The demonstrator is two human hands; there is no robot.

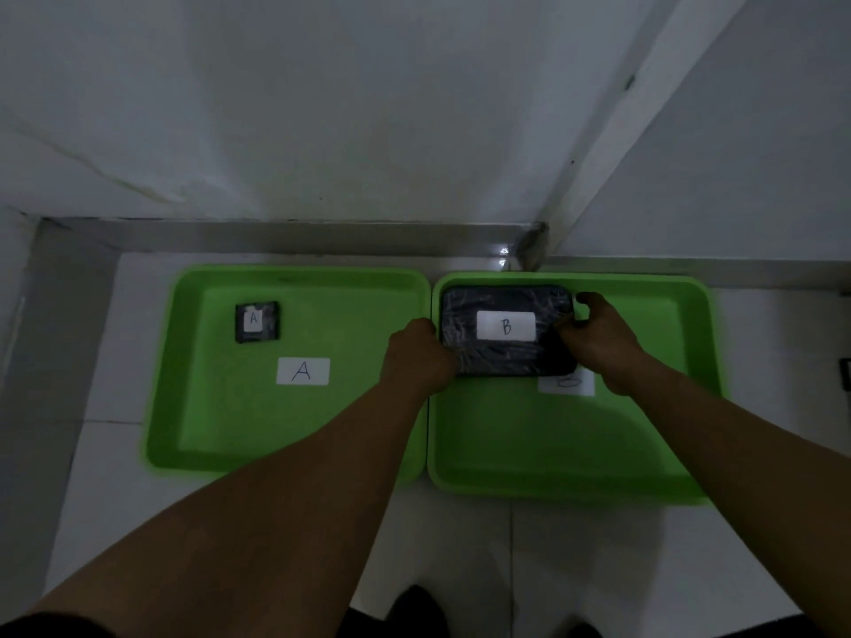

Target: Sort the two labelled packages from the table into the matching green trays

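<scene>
Two green trays lie side by side. The left tray (207,435) carries a white label A (303,371), and a small dark package marked A (256,321) lies in its far left corner. In the right tray (552,458), a large dark wrapped package marked B (502,331) sits at the far left, partly covering that tray's own label (568,384). My left hand (416,356) grips the package's left edge. My right hand (598,343) grips its right edge, thumb over the far corner.
The trays rest on a white tiled surface (101,343) against a white wall (368,108). A grey ledge (299,237) runs behind the trays. A dark object (845,374) peeks in at the right edge. Dark shoes (416,610) show at the bottom.
</scene>
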